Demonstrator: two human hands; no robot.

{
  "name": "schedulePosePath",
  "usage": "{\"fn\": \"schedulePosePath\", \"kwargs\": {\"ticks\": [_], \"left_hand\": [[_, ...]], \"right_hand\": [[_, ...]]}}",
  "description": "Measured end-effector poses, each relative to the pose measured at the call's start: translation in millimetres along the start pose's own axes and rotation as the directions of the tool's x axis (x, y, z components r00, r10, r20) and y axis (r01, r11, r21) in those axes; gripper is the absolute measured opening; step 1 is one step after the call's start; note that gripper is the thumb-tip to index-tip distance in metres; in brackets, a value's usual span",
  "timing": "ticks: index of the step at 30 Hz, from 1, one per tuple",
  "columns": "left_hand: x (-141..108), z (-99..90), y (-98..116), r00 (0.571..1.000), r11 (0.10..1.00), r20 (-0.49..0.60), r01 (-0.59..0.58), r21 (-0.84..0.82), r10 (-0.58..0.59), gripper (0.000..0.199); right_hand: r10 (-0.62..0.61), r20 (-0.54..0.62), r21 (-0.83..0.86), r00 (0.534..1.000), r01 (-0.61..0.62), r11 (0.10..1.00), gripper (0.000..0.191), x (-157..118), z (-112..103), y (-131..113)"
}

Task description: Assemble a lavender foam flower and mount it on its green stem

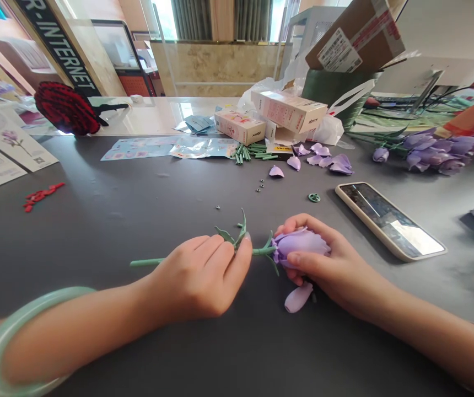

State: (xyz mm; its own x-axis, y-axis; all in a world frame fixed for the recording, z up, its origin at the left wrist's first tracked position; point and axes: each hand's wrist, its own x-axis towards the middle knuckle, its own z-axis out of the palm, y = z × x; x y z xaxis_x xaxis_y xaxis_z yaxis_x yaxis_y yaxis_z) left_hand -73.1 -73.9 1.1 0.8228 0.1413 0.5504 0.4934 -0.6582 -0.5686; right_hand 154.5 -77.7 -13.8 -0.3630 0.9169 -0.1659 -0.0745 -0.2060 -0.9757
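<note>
A purple artificial rose (303,246) lies sideways above the dark table, its bloom to the right and its green stem (146,263) running left. My right hand (332,259) is closed round the bloom, thumb on the near side. With fingers pinched, my left hand (204,273) grips the stem just left of the bloom, by the green leaves (229,235). Part of the stem is hidden behind this hand. Below the bloom, a loose pale purple petal (298,298) rests on the table near my right fingers.
Purple petals (340,164) and short green tubes (243,154) lie farther back, before small boxes (240,127). A phone (389,220) and finished purple flowers (435,150) are at right. Small red pieces (42,196) and a red-black bouquet (68,107) are at left.
</note>
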Motion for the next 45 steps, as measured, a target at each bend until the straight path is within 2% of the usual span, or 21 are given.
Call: {"fn": "schedulePosePath", "kwargs": {"ticks": [4,8,13,18,25,38,41,45], "left_hand": [[-1,1.6,-1,0.999,1.0,0.03,0.018,0.002,-0.018,0.019],[-4,5.0,-2,0.999,0.999,0.03,0.038,-0.008,-0.038,0.016],[-6,6.5,-3,0.992,0.988,0.014,0.126,-0.087,-0.125,0.017],[-4,5.4,-3,0.982,0.975,0.015,0.188,-0.122,-0.187,0.016],[-4,4.5,-2,0.975,0.957,0.031,0.223,-0.184,-0.221,0.02],[-6,5.7,-1,0.954,0.893,0.055,0.296,-0.339,-0.295,0.028],[-7,5.3,-1,0.939,0.848,0.091,0.34,-0.407,-0.333,0.031],[-11,6.9,1,0.893,0.744,0.145,0.437,-0.505,-0.426,0.038]], "right_hand": [[0.024,0.028,0.013,0.999,-0.024,1.0,0.048,1,-3,-1],[-0.013,0.033,0.037,0.999,0.011,0.999,0.06,2,-6,-5],[-0.047,0.044,0.089,0.998,0.043,0.995,0.065,3,-9,-13],[-0.108,0.058,0.102,0.992,0.102,0.99,0.062,4,-10,-15],[-0.116,0.041,0.055,0.992,0.113,0.992,0.064,5,-12,-15],[-0.185,0.036,0.05,0.982,0.183,0.982,0.054,6,-15,-16],[-0.204,0.025,0.039,0.979,0.203,0.978,0.051,6,-16,-16],[-0.239,0.013,0.016,0.971,0.239,0.971,0.048,6,-17,-16]]}}
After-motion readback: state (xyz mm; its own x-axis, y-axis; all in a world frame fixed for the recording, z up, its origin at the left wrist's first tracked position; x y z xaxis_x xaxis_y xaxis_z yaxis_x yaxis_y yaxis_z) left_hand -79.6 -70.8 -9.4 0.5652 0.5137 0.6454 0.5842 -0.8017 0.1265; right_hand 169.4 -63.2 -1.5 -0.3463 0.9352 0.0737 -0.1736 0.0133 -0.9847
